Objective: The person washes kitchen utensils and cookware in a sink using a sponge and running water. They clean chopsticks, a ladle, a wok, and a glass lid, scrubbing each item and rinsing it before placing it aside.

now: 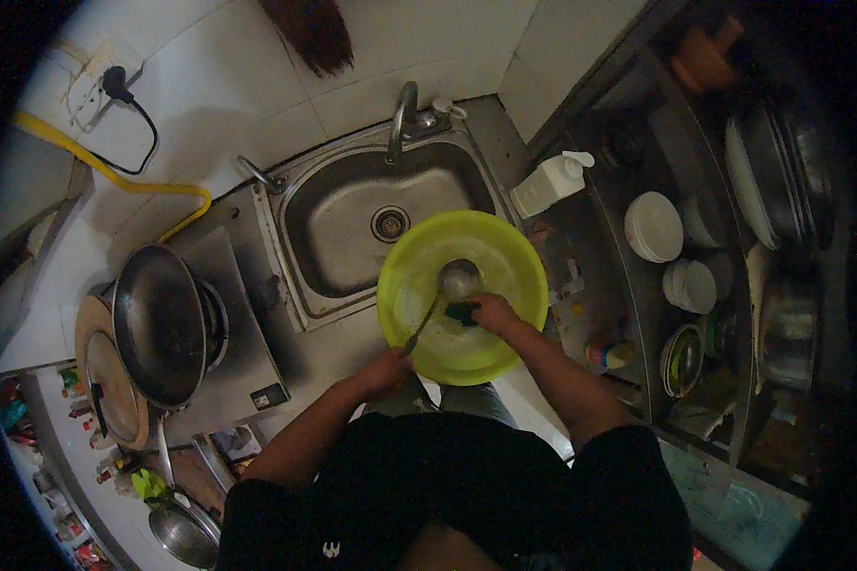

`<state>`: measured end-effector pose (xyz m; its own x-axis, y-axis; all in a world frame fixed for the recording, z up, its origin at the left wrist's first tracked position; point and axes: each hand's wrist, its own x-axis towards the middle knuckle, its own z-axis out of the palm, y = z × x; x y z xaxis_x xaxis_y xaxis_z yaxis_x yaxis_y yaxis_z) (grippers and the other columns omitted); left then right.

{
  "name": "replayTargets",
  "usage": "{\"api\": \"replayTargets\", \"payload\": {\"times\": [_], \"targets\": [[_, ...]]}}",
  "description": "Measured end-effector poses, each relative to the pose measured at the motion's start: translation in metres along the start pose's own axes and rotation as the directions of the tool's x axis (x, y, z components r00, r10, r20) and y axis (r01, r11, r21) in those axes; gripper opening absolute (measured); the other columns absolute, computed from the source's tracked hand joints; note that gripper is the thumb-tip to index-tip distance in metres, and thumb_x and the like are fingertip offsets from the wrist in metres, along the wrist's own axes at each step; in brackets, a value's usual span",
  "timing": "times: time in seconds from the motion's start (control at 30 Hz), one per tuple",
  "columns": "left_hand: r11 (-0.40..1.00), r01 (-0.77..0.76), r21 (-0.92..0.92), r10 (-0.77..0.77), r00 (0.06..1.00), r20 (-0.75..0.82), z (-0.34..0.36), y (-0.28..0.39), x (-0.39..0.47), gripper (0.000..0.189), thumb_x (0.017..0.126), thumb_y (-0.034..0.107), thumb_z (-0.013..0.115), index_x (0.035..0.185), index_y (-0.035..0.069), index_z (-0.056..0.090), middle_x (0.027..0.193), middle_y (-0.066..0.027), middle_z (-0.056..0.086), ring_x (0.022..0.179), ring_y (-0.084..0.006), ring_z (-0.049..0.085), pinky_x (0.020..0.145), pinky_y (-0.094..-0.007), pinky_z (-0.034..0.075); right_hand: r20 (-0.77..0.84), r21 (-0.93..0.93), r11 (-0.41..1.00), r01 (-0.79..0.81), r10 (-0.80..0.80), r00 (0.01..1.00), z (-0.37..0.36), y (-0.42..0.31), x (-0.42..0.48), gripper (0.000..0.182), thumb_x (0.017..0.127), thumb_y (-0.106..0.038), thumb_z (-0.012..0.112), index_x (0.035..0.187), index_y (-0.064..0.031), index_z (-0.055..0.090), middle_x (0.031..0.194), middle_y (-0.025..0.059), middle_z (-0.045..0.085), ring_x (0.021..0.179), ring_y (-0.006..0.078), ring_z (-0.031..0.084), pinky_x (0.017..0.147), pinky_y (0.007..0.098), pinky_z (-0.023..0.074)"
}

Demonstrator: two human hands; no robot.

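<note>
My left hand (386, 372) grips the handle of a metal ladle (460, 279) at the near left rim of a yellow-green plastic basin (534, 292). The ladle's round bowl lies inside the basin, close to its middle. In my right hand (494, 312) is a dark green scouring pad (462, 312), held just below the ladle's bowl. Whether the pad touches the metal is hard to tell. The basin overlaps the near right corner of a stainless steel sink (328, 235), whose drain (391, 224) shows beside the basin's rim.
A curved faucet (402, 118) rises behind the sink. A white pump bottle (551, 184) leans at its right, near shelves with stacked bowls (654, 227) and plates (753, 182). To the left, a dark wok (158, 325) stands on the stove. A yellow hose (125, 182) runs along the wall.
</note>
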<state>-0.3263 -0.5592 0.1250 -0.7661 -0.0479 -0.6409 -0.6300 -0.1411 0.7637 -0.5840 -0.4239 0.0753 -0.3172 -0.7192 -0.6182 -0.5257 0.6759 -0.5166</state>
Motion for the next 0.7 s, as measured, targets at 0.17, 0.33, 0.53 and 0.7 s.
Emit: {"api": "replayTargets", "payload": {"times": [0.17,0.33,0.53,0.7], "targets": [[0.925,0.009,0.379,0.106,0.954,-0.279,-0.005,0.013,-0.019,0.041,0.092,0.037,0.036,0.096,0.001,0.056,0.087,-0.0182,0.062,0.083,-0.0349,0.058,0.077,-0.0441,0.044,-0.473,-0.504,0.863,-0.032,-0.245,0.847,0.03,-0.028,-0.03,0.037,0.067,-0.016,0.062,0.104,-0.0113,0.06,0.109,0.0161,0.054,0.111,0.0379,0.043,0.086,0.0493,0.0411],[0.86,0.179,0.477,0.02,0.923,-0.383,-0.006,0.021,-0.034,0.034,0.089,0.034,0.046,0.091,0.001,0.056,0.093,-0.0214,0.06,0.089,-0.0367,0.057,0.074,-0.0462,0.045,-0.453,-0.165,0.982,0.095,-0.16,0.877,0.037,0.002,-0.008,0.04,0.065,-0.012,0.064,0.103,-0.009,0.055,0.099,0.0131,0.056,0.097,0.032,0.052,0.083,0.041,0.0431],[0.977,0.159,-0.144,-0.19,0.954,-0.231,-0.006,0.005,-0.033,0.018,0.088,0.027,0.052,0.085,0.009,0.052,0.066,-0.0018,0.049,0.052,-0.012,0.044,0.045,-0.0267,0.036,-0.502,0.669,0.741,0.056,0.395,0.769,0.023,0.009,0.011,0.03,0.07,-0.01,0.062,0.099,-0.0079,0.054,0.093,0.0121,0.056,0.089,0.0275,0.055,0.079,0.0342,0.0439],[0.962,0.172,-0.211,-0.217,0.952,-0.213,-0.001,-0.013,-0.025,0.019,0.087,0.026,0.054,0.084,0.008,0.051,0.067,-0.0027,0.048,0.054,-0.0113,0.042,0.046,-0.0265,0.034,-0.748,0.111,0.957,0.269,-0.098,0.656,0.005,-0.058,-0.006,0.034,0.073,-0.021,0.063,0.104,-0.009,0.055,0.103,0.0141,0.052,0.092,0.0308,0.053,0.081,0.0373,0.043]]}}
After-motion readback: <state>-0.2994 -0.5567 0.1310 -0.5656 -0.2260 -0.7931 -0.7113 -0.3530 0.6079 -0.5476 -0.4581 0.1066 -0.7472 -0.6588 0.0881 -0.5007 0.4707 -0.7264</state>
